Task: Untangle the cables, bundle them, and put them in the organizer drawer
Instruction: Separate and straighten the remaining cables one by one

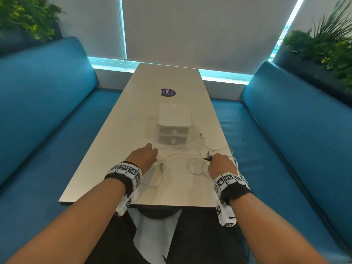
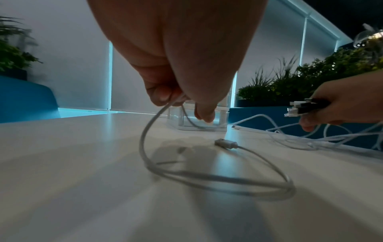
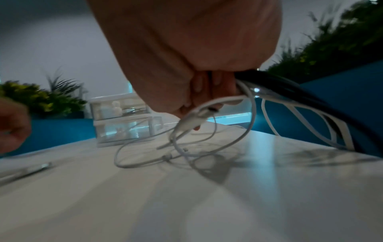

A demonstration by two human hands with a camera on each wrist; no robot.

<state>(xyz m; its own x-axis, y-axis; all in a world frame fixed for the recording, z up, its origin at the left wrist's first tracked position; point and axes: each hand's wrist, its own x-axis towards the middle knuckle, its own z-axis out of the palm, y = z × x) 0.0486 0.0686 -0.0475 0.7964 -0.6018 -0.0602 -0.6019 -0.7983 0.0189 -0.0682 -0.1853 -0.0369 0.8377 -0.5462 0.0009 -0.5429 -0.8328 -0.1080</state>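
Note:
Several white cables [image 1: 192, 159] lie tangled on the near right of the table [image 1: 118, 141]. My left hand [image 1: 145, 156] pinches one white cable [image 2: 145, 139] that loops down onto the table; its USB plug [image 2: 225, 143] lies flat beside the loop. My right hand [image 1: 221, 164] grips a bunch of black and white cable ends [image 2: 304, 107], with strands [image 3: 290, 114] trailing over the table's right edge. The clear two-drawer organizer [image 1: 173, 128] stands just beyond both hands, its drawers closed.
Blue bench seats [image 1: 47, 121] flank the table on both sides. A round purple sticker [image 1: 167, 92] lies farther along the tabletop. Plants [image 1: 323, 46] stand behind the seat backs. One loose plug [image 1: 201, 135] rests to the right of the organizer.

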